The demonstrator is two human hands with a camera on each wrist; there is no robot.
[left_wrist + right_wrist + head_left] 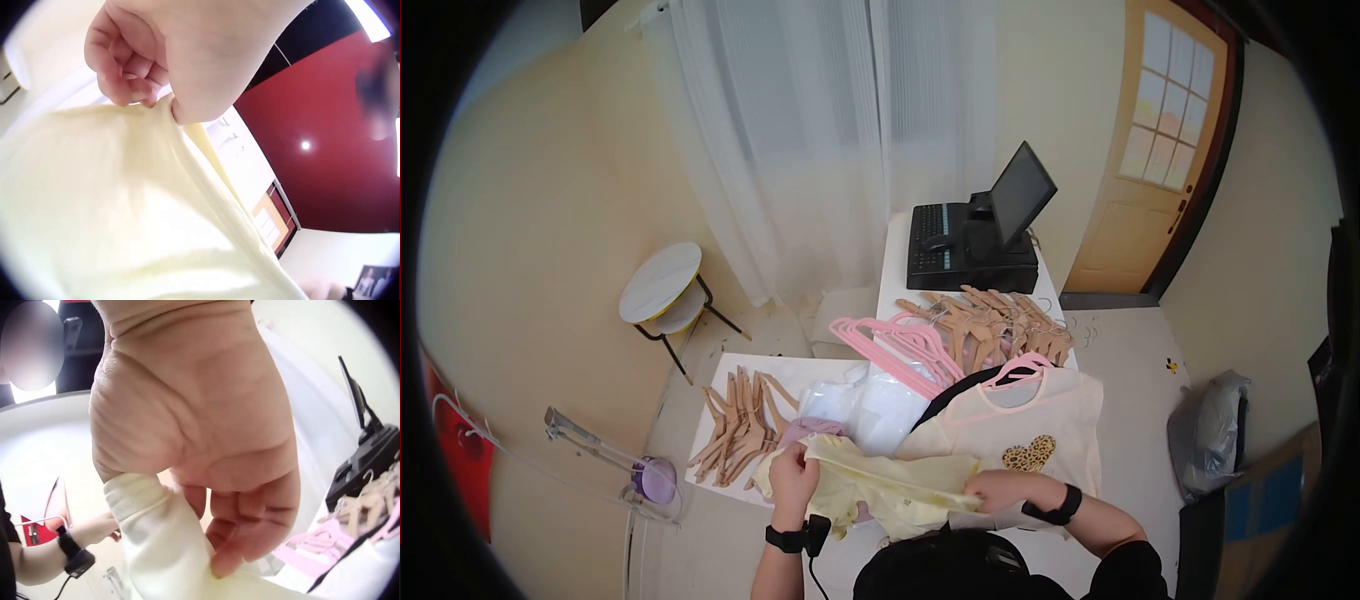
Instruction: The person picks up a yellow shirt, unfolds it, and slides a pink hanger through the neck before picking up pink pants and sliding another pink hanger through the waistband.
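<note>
A pale yellow garment [890, 480] is stretched between both hands over the near edge of the table. My left hand [792, 478] grips its left end with curled fingers [119, 75], the cloth [125, 212] hanging below them. My right hand [995, 490] pinches the right end; in the right wrist view the fingers [244, 531] curl round a rolled fold of the yellow cloth [162, 550]. A cream T-shirt [1030, 420] with a leopard-print heart lies on a pink hanger just beyond the right hand.
Pink hangers [895, 345] and tan wooden hangers [990, 325] are piled on the table, with more tan hangers [740, 425] at the left and clear plastic bags [865, 405] in the middle. A black till with screen [980, 235] stands at the far end. A round stool [662, 285] stands left.
</note>
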